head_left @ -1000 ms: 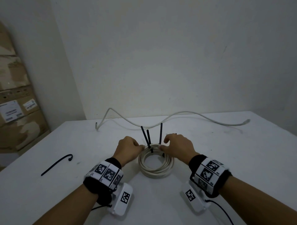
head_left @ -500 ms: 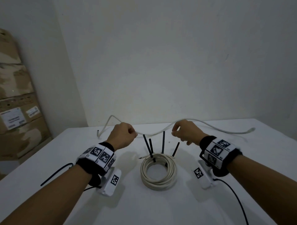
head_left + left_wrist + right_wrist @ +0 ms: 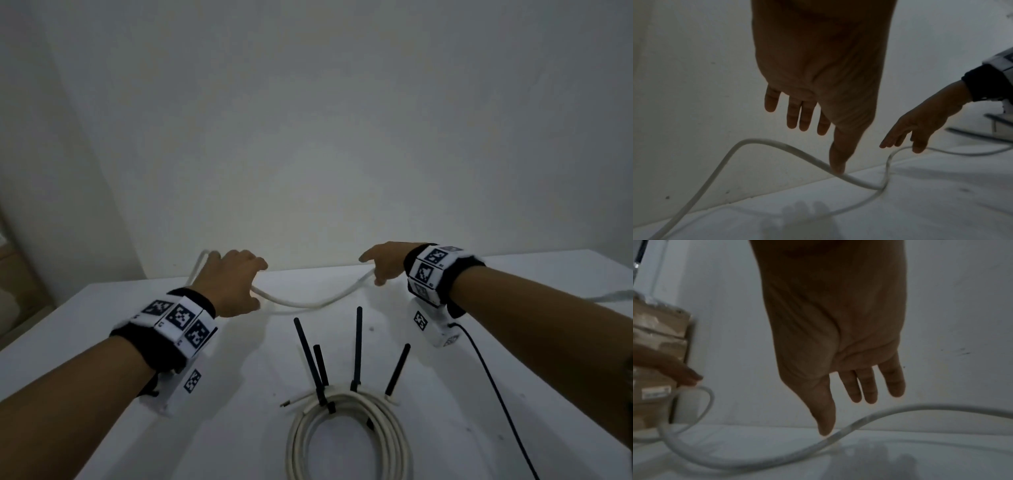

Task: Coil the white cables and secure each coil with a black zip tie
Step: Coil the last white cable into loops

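A loose white cable (image 3: 308, 303) lies along the far side of the white table (image 3: 548, 308), sagging between my two hands. My left hand (image 3: 233, 281) hovers over its left part with straight fingers, and the thumb (image 3: 836, 167) touches the cable (image 3: 789, 148). My right hand (image 3: 383, 263) reaches over the right part, fingers spread, its thumb (image 3: 826, 430) just at the cable (image 3: 869, 417). Neither hand grips it. Nearer to me lies a coiled white cable (image 3: 349, 435) with several black zip tie tails (image 3: 358, 346) standing up from its far edge.
A white wall (image 3: 308, 137) rises right behind the table's far edge. Cardboard boxes (image 3: 657, 353) stand off the table's left side. A black cord (image 3: 496, 394) trails from my right wrist camera across the table on the right.
Both hands left the tied coil and moved away from me to the loose cable. Their curled fingers have straightened over it. The coil stayed where it was.
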`<state>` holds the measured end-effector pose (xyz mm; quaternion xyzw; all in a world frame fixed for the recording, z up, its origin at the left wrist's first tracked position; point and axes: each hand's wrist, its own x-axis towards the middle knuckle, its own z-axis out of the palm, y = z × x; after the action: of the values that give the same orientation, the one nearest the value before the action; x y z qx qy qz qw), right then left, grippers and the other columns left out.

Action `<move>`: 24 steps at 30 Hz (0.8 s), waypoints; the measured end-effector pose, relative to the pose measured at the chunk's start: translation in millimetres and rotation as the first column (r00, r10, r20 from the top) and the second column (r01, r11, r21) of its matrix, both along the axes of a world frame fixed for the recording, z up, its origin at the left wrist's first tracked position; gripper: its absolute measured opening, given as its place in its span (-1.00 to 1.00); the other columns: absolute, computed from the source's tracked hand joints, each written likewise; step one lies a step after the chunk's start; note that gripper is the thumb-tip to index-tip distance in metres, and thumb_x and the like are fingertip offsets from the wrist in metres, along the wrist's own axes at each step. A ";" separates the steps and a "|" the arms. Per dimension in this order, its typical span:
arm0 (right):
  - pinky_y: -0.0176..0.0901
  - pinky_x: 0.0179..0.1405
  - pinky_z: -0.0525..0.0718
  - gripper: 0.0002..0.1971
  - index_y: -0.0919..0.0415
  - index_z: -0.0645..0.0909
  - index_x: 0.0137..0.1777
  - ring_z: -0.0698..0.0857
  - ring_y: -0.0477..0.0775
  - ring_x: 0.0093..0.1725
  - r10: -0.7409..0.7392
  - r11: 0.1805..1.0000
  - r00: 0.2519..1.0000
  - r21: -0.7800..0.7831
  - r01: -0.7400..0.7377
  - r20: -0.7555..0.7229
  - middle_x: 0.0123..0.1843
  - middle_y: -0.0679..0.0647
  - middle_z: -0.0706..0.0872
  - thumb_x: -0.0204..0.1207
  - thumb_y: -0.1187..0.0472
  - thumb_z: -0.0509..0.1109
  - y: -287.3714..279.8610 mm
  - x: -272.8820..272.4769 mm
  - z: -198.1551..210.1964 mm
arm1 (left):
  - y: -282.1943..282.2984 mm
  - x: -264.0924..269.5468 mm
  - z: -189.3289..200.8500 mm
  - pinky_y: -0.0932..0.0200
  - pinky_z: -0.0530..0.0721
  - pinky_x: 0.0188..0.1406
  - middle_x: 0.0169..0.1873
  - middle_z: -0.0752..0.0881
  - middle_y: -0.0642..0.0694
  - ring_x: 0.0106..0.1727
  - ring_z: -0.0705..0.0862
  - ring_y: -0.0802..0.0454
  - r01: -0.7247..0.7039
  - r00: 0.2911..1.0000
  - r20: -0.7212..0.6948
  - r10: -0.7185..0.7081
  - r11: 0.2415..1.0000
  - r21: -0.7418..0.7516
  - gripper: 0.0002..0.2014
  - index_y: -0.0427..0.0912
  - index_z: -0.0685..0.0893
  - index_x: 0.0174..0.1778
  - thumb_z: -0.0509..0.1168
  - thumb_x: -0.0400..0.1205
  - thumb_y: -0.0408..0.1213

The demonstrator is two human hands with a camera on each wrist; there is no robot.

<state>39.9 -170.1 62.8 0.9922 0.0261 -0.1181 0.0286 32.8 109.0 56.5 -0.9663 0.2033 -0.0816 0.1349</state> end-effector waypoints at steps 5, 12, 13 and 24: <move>0.13 0.46 0.33 -0.42 0.19 0.30 0.57 0.42 0.20 0.50 0.013 0.980 0.995 -0.194 -0.031 -0.097 0.53 0.14 0.43 0.59 0.11 0.37 4.5 24.8 -33.1 | 2.2 18.3 -8.9 -0.16 0.05 0.55 0.28 0.62 -0.01 0.35 0.53 -0.01 -0.030 0.998 -0.042 0.042 0.969 0.247 -0.62 0.03 0.53 0.38 0.21 0.65 0.01; -0.09 -0.18 0.48 -0.86 0.09 0.43 -0.02 0.55 0.10 -0.14 0.049 0.998 0.981 -0.054 -0.039 0.188 -0.05 0.08 0.58 0.67 0.04 0.17 -11.2 -0.8 -14.5 | 16.8 7.7 19.8 -0.01 0.23 0.45 -0.12 0.68 -0.01 0.04 0.61 -0.01 -0.019 0.996 0.085 0.001 0.978 0.209 -0.77 -0.03 0.61 -0.03 0.10 0.74 -0.03; -0.09 -0.18 0.48 -0.84 0.08 0.44 -0.03 0.56 0.09 -0.13 0.019 0.999 0.971 -0.029 -0.012 0.238 -0.07 0.08 0.60 0.68 0.02 0.15 -16.6 -6.5 0.7 | 20.0 3.9 30.7 0.03 0.32 0.33 -0.23 0.63 0.00 -0.04 0.62 -0.02 -0.025 0.996 0.093 0.011 0.989 0.148 -0.75 -0.05 0.58 -0.11 0.11 0.74 -0.02; -0.19 -0.51 0.33 -0.53 0.31 0.52 -0.26 0.43 0.08 -0.45 -0.281 0.855 0.797 0.517 -0.046 0.535 -0.33 0.17 0.56 0.67 -0.10 0.18 -40.4 -126.7 169.5 | 29.7 -99.0 160.6 0.14 0.37 -0.41 -0.41 0.58 -0.03 -0.39 0.54 0.00 -0.092 0.933 0.316 0.171 0.964 -0.249 -0.56 -0.14 0.48 -0.32 0.07 0.71 0.13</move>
<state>-86.8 -210.5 232.3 0.9499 -0.0180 0.2071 -0.2333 -66.1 138.7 217.1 -0.9589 0.1011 -0.2582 0.0596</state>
